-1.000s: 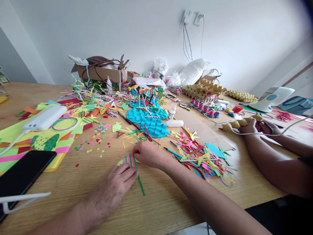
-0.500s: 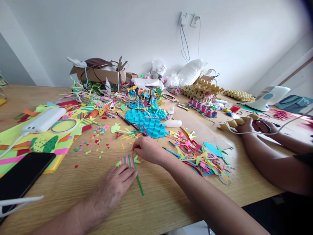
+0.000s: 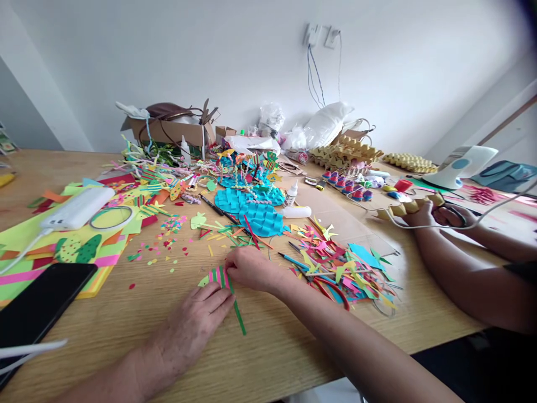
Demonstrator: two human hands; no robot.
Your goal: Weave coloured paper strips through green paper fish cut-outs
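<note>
A paper fish (image 3: 217, 275) with a light green head and pink and green stripes lies on the table at front centre. My left hand (image 3: 205, 305) rests flat across its lower part, fingers extended, pressing it against the wood. A narrow green paper strip (image 3: 239, 317) runs from the fish's rear toward the table's front edge, passing beside my left fingertips. My right hand (image 3: 247, 270) is closed in a pinch at the upper rear of the fish, touching it and covering its tail. What sits between those fingertips is hidden.
Paper scraps (image 3: 344, 268) and red-handled pliers (image 3: 335, 291) lie right of my right hand. Beyond are blue scalloped paper (image 3: 262, 218) and a glue bottle (image 3: 292, 193). Coloured sheets, a power bank (image 3: 79, 207) and a phone (image 3: 46, 302) lie left. Another person's hands (image 3: 436, 215) hold egg carton and scissors.
My right hand has come down and nearer onto the rear of the fish, covering the tail that showed before. My left hand has stayed in place on the fish.
</note>
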